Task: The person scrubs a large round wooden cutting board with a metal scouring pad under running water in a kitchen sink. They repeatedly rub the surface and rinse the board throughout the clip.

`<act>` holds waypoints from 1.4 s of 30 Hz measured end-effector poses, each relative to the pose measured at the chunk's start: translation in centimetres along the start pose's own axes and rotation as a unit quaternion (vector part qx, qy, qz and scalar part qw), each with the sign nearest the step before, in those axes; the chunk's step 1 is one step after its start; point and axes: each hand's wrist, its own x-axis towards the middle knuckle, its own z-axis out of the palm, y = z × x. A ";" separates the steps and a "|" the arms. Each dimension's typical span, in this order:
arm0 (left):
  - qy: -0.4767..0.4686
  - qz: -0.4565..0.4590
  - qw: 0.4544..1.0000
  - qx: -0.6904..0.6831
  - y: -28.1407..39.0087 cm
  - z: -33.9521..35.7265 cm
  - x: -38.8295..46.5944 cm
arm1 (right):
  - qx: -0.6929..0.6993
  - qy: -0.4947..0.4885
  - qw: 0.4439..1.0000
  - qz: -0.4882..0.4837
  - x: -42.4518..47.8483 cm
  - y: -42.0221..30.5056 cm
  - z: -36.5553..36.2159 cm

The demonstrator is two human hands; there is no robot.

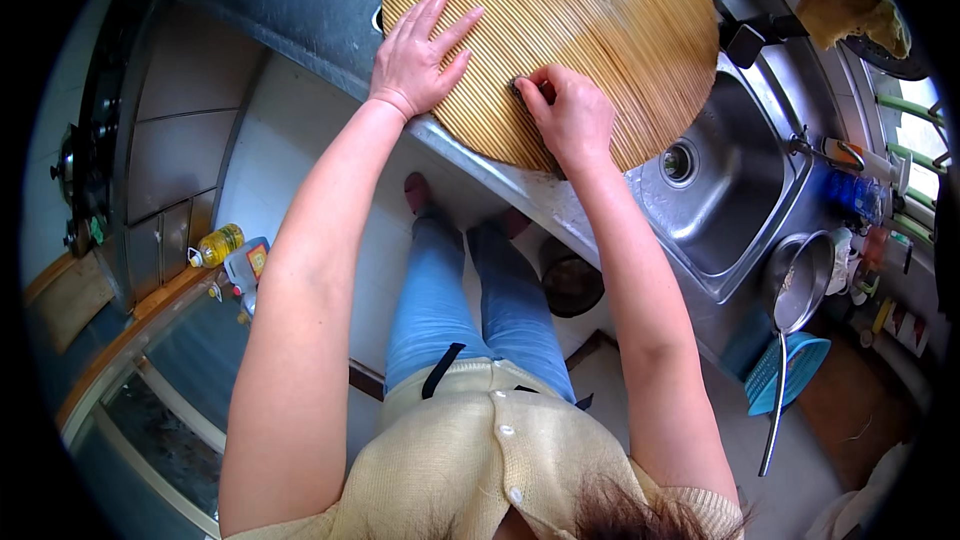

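A large round mat of thin bamboo or wooden slats [600, 30] lies over the steel counter and partly over the sink. My left hand [420, 52] rests flat on its left part, fingers spread, holding nothing. Near the mat's lower middle, my right hand [574, 109] pinches a small dark scouring pad [517, 85] against the slats; most of the pad is hidden by the fingers. The slats just below that hand look darker than the rest.
To the right is the steel sink basin [731, 187] with its drain. Beyond it stand a long-handled pan [802, 292], a blue plastic basket [791, 371] and several bottles. A dark bin [571, 281] is on the floor by the counter; an oil bottle [219, 244] stands at the left.
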 end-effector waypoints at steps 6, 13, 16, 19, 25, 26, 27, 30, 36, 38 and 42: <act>-0.098 -0.150 0.981 0.072 4.0 0.8 0.7 | -0.078 0.100 0.990 -0.065 -1.3 -0.2 2.0; -0.049 -0.206 0.973 0.091 7.5 2.4 -0.1 | -0.073 0.119 0.986 -0.089 -3.1 -0.2 2.3; -0.054 -0.198 0.973 0.105 7.7 2.7 -0.1 | -0.068 0.096 0.990 -0.080 -3.6 0.3 1.5; -0.053 -0.202 0.973 0.099 7.7 2.5 -0.4 | -0.077 0.065 0.992 -0.071 -7.2 2.2 -1.1; -0.035 -0.214 0.973 0.076 7.6 2.3 -0.4 | -0.085 -0.007 0.994 -0.062 -12.1 5.6 -6.2; -0.029 -0.210 0.973 0.085 7.4 2.5 -0.4 | -0.077 0.001 0.995 -0.057 -11.6 5.1 -7.0; -0.032 -0.214 0.972 0.087 7.3 2.3 -0.5 | -0.058 0.015 0.995 -0.077 -10.2 3.8 -7.2; -0.050 -0.214 0.971 0.089 7.7 2.3 -0.1 | -0.031 0.057 0.988 -0.139 -4.3 0.7 -4.1; -0.060 -0.212 0.972 0.085 7.7 2.3 -0.6 | -0.099 0.038 0.984 -0.144 -5.3 3.3 -1.9; -0.057 -0.216 0.971 0.085 7.4 2.2 -0.4 | -0.108 0.023 0.985 -0.130 -8.4 5.4 -4.1; -0.049 -0.219 0.971 0.087 7.4 2.3 -0.5 | -0.092 0.017 0.991 -0.094 -11.1 6.2 -7.2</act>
